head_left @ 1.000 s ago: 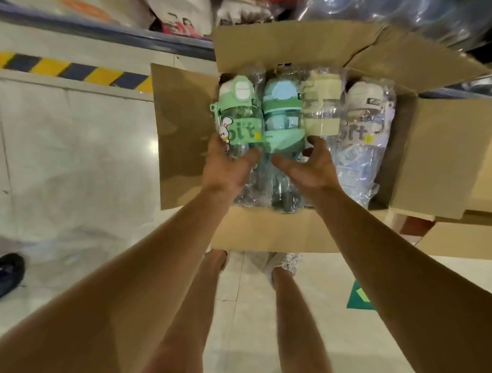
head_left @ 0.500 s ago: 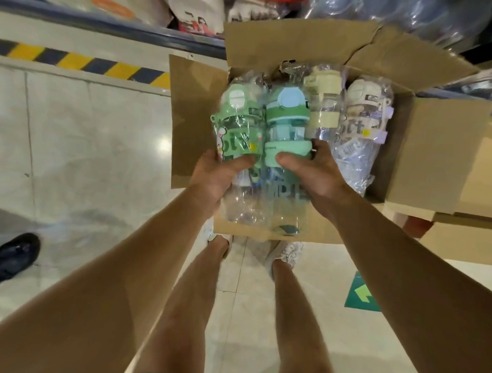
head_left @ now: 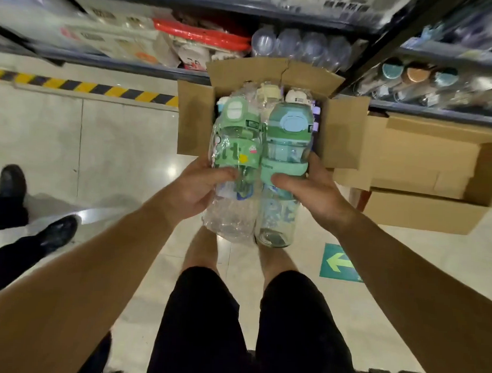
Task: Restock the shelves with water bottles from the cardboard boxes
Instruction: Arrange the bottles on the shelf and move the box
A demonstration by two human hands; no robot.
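My left hand (head_left: 196, 188) grips a light-green water bottle (head_left: 236, 147) wrapped in clear plastic. My right hand (head_left: 308, 194) grips a teal-green water bottle (head_left: 286, 148) beside it. Both bottles are lifted clear above the open cardboard box (head_left: 344, 139) on the floor. A cream-lidded bottle (head_left: 267, 92) and a white-lidded bottle (head_left: 296, 96) still stand inside the box, mostly hidden behind the lifted pair. The shelves (head_left: 126, 62) run along the top of the view.
More cardboard boxes (head_left: 423, 175) are stacked to the right under the shelf. Clear cups (head_left: 300, 46) and capped bottles (head_left: 416, 75) fill the shelf. Another person's black shoes (head_left: 53, 232) stand at the left. A green arrow sticker (head_left: 338, 263) lies on the floor.
Both hands have lifted the two green bottles up out of the box and toward me. The view has pulled back, showing the shelves and more floor.
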